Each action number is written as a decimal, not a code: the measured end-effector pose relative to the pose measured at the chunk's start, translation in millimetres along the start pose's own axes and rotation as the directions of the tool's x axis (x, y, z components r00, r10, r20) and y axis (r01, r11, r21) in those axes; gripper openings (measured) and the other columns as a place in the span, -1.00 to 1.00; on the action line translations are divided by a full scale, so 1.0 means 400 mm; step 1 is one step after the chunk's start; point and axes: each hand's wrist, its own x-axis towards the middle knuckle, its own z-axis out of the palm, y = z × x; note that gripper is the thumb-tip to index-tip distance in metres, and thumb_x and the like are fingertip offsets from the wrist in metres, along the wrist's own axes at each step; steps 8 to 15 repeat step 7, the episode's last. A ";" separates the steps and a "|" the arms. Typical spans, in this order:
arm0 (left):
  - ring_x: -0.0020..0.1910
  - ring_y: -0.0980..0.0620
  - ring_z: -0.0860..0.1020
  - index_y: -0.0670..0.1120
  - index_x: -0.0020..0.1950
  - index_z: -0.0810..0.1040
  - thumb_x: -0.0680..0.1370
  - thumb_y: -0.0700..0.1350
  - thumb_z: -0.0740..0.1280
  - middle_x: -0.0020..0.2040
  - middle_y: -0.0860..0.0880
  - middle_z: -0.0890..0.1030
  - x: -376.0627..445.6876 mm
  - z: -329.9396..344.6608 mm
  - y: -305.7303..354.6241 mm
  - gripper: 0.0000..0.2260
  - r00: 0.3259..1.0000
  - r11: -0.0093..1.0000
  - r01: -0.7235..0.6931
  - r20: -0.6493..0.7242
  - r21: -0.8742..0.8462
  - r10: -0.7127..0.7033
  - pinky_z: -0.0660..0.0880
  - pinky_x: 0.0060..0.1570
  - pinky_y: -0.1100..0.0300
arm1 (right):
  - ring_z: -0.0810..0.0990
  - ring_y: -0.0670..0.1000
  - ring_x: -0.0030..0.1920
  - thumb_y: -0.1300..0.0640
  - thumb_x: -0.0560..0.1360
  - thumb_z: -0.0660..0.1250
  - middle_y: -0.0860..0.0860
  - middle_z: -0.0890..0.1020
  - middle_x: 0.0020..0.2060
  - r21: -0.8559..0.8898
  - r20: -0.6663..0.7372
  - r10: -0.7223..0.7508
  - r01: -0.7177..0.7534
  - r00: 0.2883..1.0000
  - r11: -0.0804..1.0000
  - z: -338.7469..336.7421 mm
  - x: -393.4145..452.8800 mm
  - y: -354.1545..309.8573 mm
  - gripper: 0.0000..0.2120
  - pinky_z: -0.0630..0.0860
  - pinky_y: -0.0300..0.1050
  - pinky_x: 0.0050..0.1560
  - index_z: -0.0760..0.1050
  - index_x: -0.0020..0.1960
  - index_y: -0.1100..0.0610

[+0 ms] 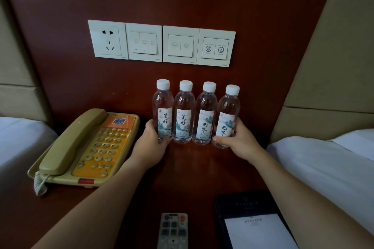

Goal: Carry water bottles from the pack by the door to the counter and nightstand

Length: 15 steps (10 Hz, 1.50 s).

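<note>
Clear plastic water bottles, 4 of them with white caps, stand upright in a touching row at the back of the dark wooden nightstand (178,170), against the reddish wall panel. The left hand (150,137) curls round the lower part of the leftmost bottle (164,110), thumb across the front of its label. The right hand (239,140) wraps the rightmost bottle (228,115) the same way, thumb lying low across its front. The 2 middle bottles (194,113) sit pressed between the outer pair, with no fingers on them. A beige and orange telephone (87,147) rests to the left, a remote control (173,230) and a notepad in a dark holder (253,224) lie nearer the camera. White switch plates (162,43) sit on the wall above, and white bedding flanks both sides.
</note>
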 end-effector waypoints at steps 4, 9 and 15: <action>0.28 -0.07 0.54 -0.10 0.47 0.15 0.56 -0.02 0.37 0.41 -0.06 0.48 0.005 0.008 -0.011 -0.42 1.000 1.000 -0.013 0.002 0.017 0.013 0.51 0.15 0.01 | 0.64 -0.12 0.11 0.24 0.40 0.55 -0.08 0.65 0.12 -0.007 0.097 0.015 -0.014 0.995 1.000 -0.006 0.022 0.001 -0.38 0.59 -0.06 0.13 0.33 0.32 -0.07; 0.32 -0.10 0.51 -0.09 0.47 0.12 0.58 -0.01 0.33 0.43 -0.07 0.46 0.016 0.015 -0.015 -0.44 0.999 0.999 0.037 0.028 -0.003 -0.036 0.48 0.25 -0.09 | 0.49 -0.04 0.32 0.16 0.44 0.52 -0.10 0.50 0.27 -0.040 0.148 0.059 -0.054 0.987 0.998 -0.016 0.009 -0.012 -0.19 0.43 -0.12 0.21 0.11 0.51 0.05; 0.32 -0.10 0.51 -0.09 0.47 0.12 0.58 -0.01 0.33 0.43 -0.07 0.46 0.016 0.015 -0.015 -0.44 0.999 0.999 0.037 0.028 -0.003 -0.036 0.48 0.25 -0.09 | 0.49 -0.04 0.32 0.16 0.44 0.52 -0.10 0.50 0.27 -0.040 0.148 0.059 -0.054 0.987 0.998 -0.016 0.009 -0.012 -0.19 0.43 -0.12 0.21 0.11 0.51 0.05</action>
